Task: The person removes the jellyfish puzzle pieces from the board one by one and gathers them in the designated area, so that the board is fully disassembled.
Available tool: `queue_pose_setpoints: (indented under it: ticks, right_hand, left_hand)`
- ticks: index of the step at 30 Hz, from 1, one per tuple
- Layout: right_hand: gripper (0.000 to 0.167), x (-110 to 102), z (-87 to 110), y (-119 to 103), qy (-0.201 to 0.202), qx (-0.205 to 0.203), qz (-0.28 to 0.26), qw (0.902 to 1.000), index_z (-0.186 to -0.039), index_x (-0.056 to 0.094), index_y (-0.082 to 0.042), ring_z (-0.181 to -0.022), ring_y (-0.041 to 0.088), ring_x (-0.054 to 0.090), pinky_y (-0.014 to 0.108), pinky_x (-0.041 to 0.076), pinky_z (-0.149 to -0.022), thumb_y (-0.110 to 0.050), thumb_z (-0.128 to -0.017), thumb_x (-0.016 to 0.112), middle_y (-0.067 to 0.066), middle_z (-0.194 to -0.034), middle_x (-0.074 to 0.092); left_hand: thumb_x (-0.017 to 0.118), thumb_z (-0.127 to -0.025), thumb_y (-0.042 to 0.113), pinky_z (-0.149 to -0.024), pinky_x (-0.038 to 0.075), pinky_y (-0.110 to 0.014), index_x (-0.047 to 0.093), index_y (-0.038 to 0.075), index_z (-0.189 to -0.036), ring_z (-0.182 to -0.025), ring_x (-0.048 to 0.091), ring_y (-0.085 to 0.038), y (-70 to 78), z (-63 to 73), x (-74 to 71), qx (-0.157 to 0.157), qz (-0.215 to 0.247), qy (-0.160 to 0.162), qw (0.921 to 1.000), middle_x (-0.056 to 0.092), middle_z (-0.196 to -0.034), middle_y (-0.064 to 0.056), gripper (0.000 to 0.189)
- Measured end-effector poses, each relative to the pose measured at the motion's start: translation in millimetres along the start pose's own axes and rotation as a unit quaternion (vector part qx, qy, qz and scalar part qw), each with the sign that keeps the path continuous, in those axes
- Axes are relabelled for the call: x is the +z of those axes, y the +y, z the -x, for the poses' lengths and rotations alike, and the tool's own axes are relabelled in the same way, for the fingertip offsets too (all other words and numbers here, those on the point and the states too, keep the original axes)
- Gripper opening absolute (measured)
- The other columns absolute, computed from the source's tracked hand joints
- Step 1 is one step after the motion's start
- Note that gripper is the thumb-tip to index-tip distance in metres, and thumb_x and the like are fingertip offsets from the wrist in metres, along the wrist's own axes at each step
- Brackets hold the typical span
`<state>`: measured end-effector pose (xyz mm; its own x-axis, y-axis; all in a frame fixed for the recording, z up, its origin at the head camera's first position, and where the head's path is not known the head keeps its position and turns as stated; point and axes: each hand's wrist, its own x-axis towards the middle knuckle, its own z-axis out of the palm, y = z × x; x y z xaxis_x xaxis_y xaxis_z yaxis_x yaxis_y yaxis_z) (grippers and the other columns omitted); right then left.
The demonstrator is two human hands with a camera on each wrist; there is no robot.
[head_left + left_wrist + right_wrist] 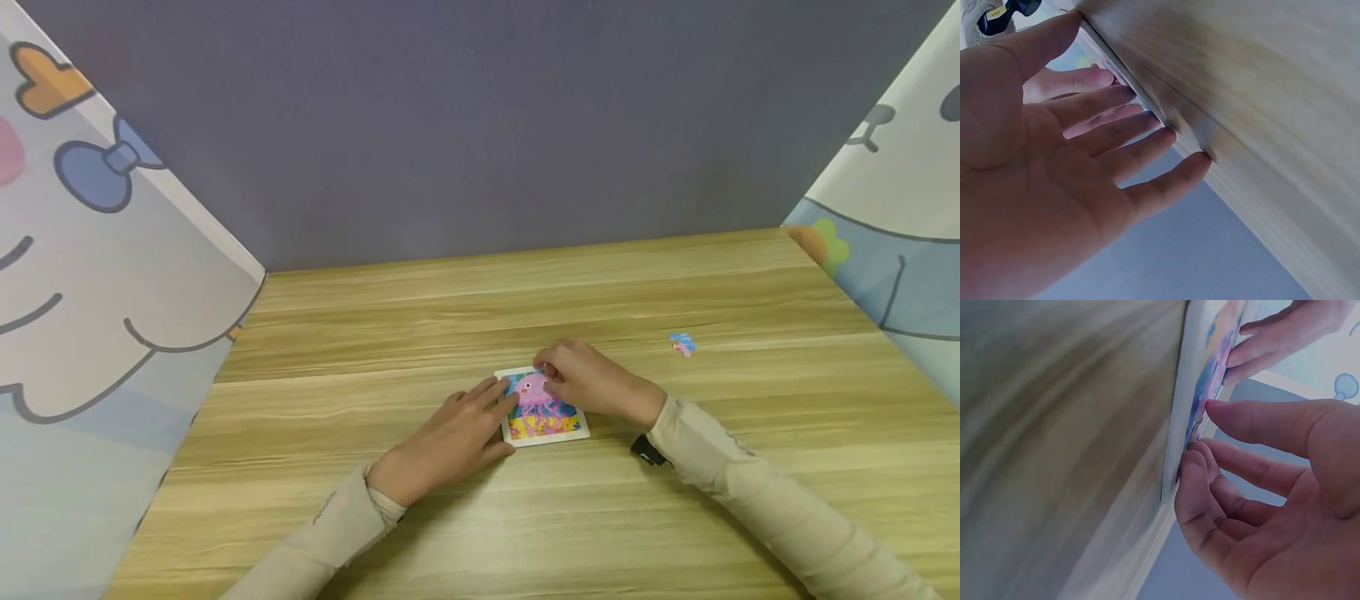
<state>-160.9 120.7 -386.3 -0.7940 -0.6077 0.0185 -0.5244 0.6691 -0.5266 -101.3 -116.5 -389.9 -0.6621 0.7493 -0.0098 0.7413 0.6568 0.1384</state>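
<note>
A small jigsaw puzzle (542,410) in a white frame lies on the table, picturing a pink jellyfish over yellow and blue. My left hand (467,427) rests at its left side, fingers spread, with fingertips on the frame and picture and the thumb near the lower left corner. In the left wrist view the fingers of that hand (1116,134) are fairly straight. Over the upper right corner, my right hand (592,379) pinches a puzzle piece (1196,430) between thumb and curled fingers, close against the board. The hand hides that corner in the head view.
One loose puzzle piece (682,344), blue and pink, lies on the wooden table (360,333) to the right, beyond the right hand. A grey partition (480,133) stands along the back edge, and cartoon-printed panels (172,275) flank both sides.
</note>
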Motion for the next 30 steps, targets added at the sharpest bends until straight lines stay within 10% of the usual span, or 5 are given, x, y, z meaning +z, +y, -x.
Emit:
queue_pose_setpoints:
  ticks: [30]
  right_hand:
    - [0.014,-5.8,0.4,4.5,-0.003,-0.005,-0.052,0.9986,-0.102,0.073,-0.004,-0.072,0.008,0.057,0.027,0.051,-0.065,-0.001,-0.092,0.063,-0.002,-0.084,0.067]
  left_hand:
    - [0.060,-0.098,0.044,-0.097,0.049,-0.054,0.049,0.016,-0.148,-0.140,0.039,-0.039,0.0,-0.5,-0.4,0.002,-0.007,-0.011,0.9999,0.039,-0.154,-0.021,0.058]
